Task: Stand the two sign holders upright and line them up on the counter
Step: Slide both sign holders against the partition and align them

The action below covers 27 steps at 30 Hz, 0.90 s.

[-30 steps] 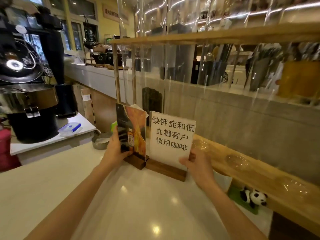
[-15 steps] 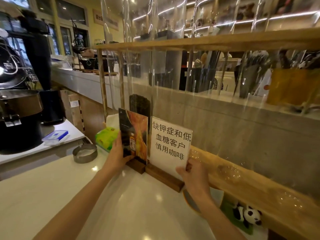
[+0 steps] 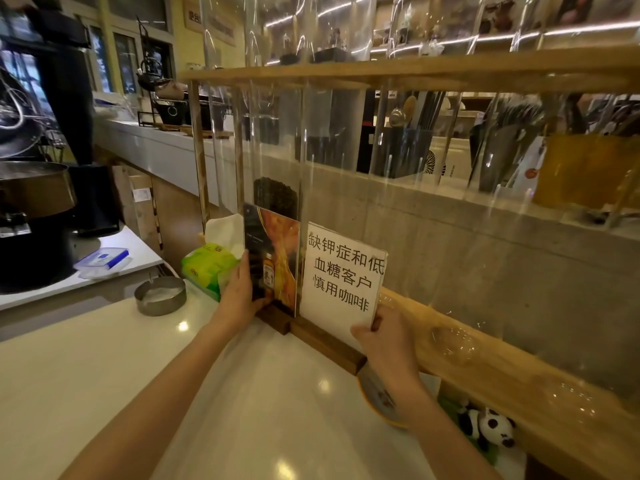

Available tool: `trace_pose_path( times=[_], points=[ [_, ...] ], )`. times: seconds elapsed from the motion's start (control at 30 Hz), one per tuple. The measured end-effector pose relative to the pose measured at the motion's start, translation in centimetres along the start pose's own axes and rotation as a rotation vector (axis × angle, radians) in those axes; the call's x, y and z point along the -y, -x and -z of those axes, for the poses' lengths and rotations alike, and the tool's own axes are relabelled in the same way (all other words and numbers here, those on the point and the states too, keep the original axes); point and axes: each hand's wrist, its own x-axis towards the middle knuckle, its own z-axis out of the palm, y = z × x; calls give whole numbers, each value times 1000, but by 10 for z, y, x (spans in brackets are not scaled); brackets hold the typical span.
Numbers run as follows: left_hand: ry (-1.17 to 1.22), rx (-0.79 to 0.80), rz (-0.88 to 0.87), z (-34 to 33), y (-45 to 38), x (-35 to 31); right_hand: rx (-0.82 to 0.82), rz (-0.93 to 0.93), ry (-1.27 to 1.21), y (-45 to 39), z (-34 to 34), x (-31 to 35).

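Two acrylic sign holders on dark wooden bases stand upright side by side at the back of the white counter (image 3: 145,382). The left sign holder (image 3: 277,251) shows a dark and orange picture with a bottle. The right sign holder (image 3: 343,275) carries a white sheet with black Chinese characters. Their bases touch end to end. My left hand (image 3: 239,292) grips the left edge of the picture holder. My right hand (image 3: 384,337) grips the lower right corner of the white holder.
A green tissue pack (image 3: 207,268) sits just left of the holders, with a round metal tin (image 3: 160,295) further left. A wooden ledge (image 3: 485,368) and clear screen rise behind. A yellow dish (image 3: 377,400) and panda toy (image 3: 488,427) lie below right. Black machine (image 3: 31,223) at left.
The view has shifted closer and to the right. Both hands keep their grip, and the two holders stay upright and side by side.
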Motion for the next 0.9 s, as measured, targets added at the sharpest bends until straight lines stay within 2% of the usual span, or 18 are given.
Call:
trace_pose_path(
  times=[0.2, 0.37, 0.5, 0.63, 0.8, 0.9],
  points=[
    [-37, 61, 51, -1, 17, -9, 98, 9, 73, -10, 15, 28],
    [-13, 56, 161, -1, 29, -15, 53, 274, -72, -33, 34, 81],
    [47, 60, 168, -2, 35, -20, 245, 518, 173, -68, 28, 129],
    [67, 49, 176, -7, 40, -17, 411, 664, 469, -94, -1, 151],
    [54, 6, 169, -13, 43, -11, 501, 644, 609, -112, -27, 158],
    [94, 11, 203, -16, 42, -12, 509, 626, 568, -116, -34, 155]
  ],
)
